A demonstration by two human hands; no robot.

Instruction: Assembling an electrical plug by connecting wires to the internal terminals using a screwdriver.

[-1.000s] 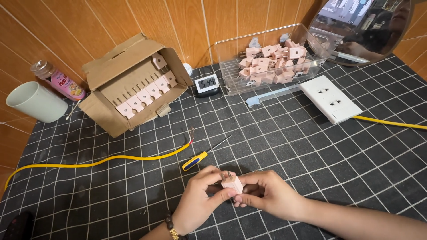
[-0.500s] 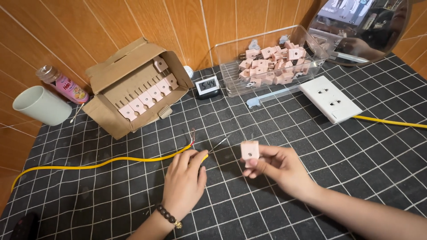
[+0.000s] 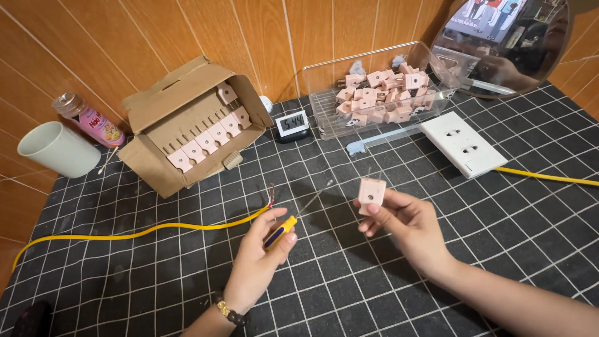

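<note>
Nearest the camera, the left hand point(image 3: 259, 265) clenches a yellow-handled screwdriver point(image 3: 281, 231) above the desk point(image 3: 374, 293), while the right hand point(image 3: 405, 228) pinches a pink plug point(image 3: 370, 193) upright in its grip. Beyond them a yellow cable point(image 3: 156, 229) crosses the desk. Farther back stand a cardboard box point(image 3: 181, 118) and a clear tray point(image 3: 437, 75), both holding more pink plugs.

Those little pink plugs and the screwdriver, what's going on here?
A person sits at a black grid mat. The left hand holds a yellow-handled screwdriver, its tip toward a pink plug held up in the right hand. A yellow cable with bared ends lies beside them. More plugs fill a clear tray and a cardboard box.
</note>
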